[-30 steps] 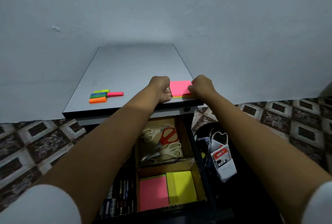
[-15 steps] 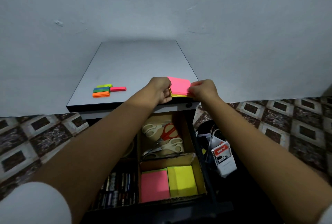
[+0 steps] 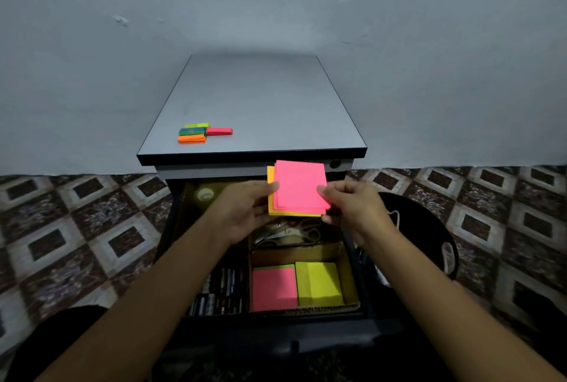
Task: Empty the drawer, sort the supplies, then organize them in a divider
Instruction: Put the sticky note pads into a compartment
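A grey cabinet (image 3: 254,105) stands against the wall with its top drawer (image 3: 276,329) pulled out toward the person. In the drawer sits a cardboard divider (image 3: 294,251). Its near compartment holds a pink pad (image 3: 274,288) and a yellow pad (image 3: 319,283) side by side, and scissors (image 3: 294,231) lie in the compartment behind. Pens (image 3: 221,289) fill the space to the left. A stack of sticky notes (image 3: 300,187), pink on top with orange and yellow under it, is held in the air over the scissors compartment, just below the cabinet's front edge. Small coloured strips (image 3: 196,133) lie on the cabinet top.

The step looks like bringing this stack down to join the pads. The sheets are fanned out of line, so squaring them first and lowering them flat would likely stop loose notes slipping. The free room beside the pads looks tight.

Both arms reach forward. The left hand (image 3: 242,213) pinches the stack's left edge, thumb on top and fingers curled beneath. The right hand (image 3: 352,210) pinches the right edge, thumb on the pink sheet
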A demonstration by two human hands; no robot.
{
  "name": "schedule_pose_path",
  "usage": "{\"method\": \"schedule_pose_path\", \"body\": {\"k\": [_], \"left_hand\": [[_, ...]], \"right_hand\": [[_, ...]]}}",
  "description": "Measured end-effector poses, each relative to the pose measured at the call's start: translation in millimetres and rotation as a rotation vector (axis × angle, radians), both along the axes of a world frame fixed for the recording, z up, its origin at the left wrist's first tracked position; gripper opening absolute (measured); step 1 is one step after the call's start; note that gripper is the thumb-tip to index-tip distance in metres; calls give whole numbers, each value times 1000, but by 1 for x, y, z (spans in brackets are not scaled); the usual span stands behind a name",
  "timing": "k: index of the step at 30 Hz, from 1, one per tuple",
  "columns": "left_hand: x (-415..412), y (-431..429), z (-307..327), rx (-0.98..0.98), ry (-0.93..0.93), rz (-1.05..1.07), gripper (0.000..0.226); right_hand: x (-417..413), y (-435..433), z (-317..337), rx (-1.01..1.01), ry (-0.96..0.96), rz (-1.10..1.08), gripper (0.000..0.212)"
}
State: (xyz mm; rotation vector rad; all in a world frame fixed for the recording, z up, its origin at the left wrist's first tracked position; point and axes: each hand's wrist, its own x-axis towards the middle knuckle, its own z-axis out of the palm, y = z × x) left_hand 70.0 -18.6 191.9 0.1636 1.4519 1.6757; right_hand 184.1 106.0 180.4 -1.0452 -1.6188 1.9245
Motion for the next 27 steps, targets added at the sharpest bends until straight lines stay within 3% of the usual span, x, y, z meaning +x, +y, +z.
{"method": "schedule_pose_path", "body": {"k": [8, 14, 21, 27], "left_hand": [[21, -59, -47, -80, -1, 31, 10], [18, -87, -73, -152, 42, 189, 6], [8, -97, -85, -107, 13, 328, 4], [8, -97, -89, -87, 18, 325, 3]], "right_hand": [[27, -36, -35, -102, -112, 123, 13], [46, -41, -58, -104, -212, 169, 13], [49, -34, -77, 187, -471, 288, 20], [28, -40, -90, 454, -644, 367, 11]]}}
